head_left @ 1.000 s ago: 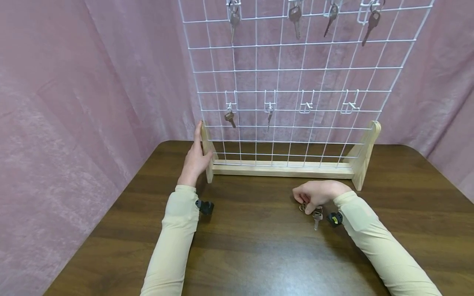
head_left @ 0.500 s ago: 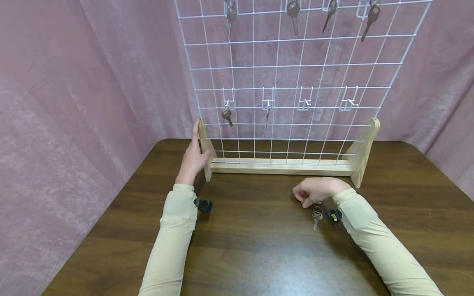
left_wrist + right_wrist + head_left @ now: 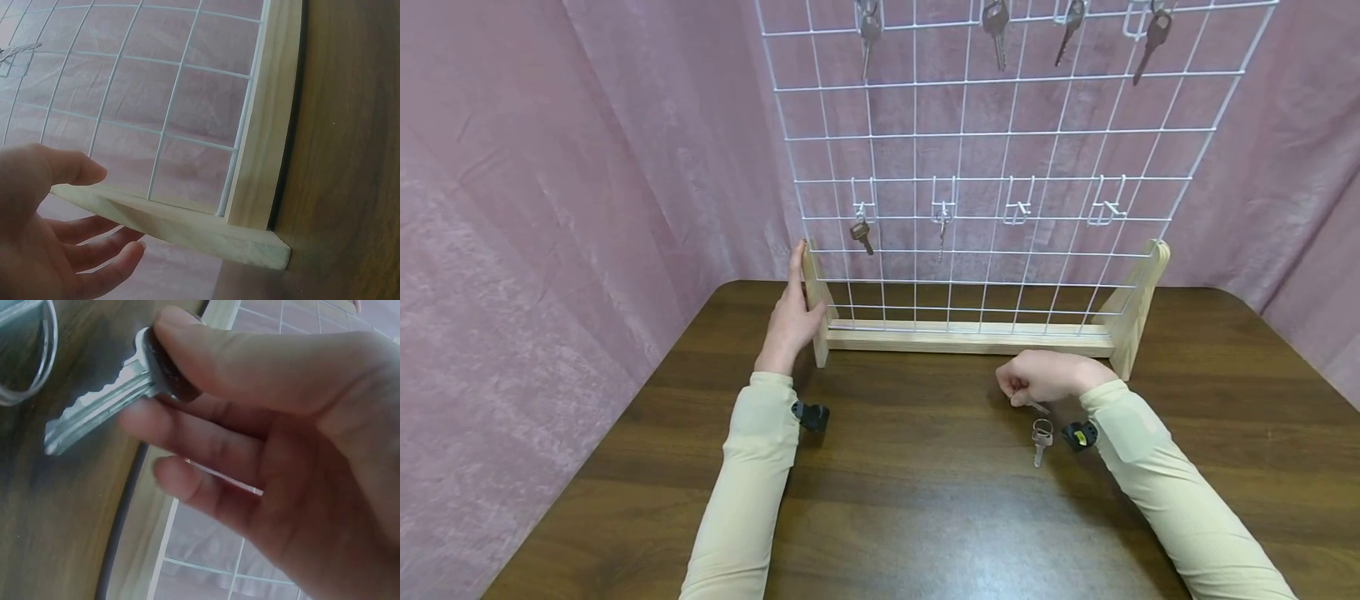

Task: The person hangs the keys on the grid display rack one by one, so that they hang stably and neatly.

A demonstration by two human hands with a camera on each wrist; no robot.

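Note:
A white wire grid rack [image 3: 917, 150] stands upright on wooden end supports, with several keys on its hooks. My left hand [image 3: 790, 327] holds the rack's left wooden support [image 3: 187, 231], thumb on the inner side and fingers on the outer. Low over the table, my right hand [image 3: 1048, 375] pinches a silver key [image 3: 106, 403] by its head, between thumb and fingers; its blade sticks out. Another key [image 3: 1041, 446] with a ring [image 3: 51, 356] lies on the table just below that hand.
Along the upper row hang several keys, one being a dark key [image 3: 1156, 37]. Lower down, a brass key [image 3: 861, 236] and a thin key [image 3: 942, 237] hang at left; two bare hooks [image 3: 1018, 208] are at right. Pink curtains [image 3: 587, 167] surround the brown table [image 3: 910, 483].
My right hand has picked a key up from beside the other one and raised it slightly away toward the rack. The other key stays on the table. My left hand keeps its place.

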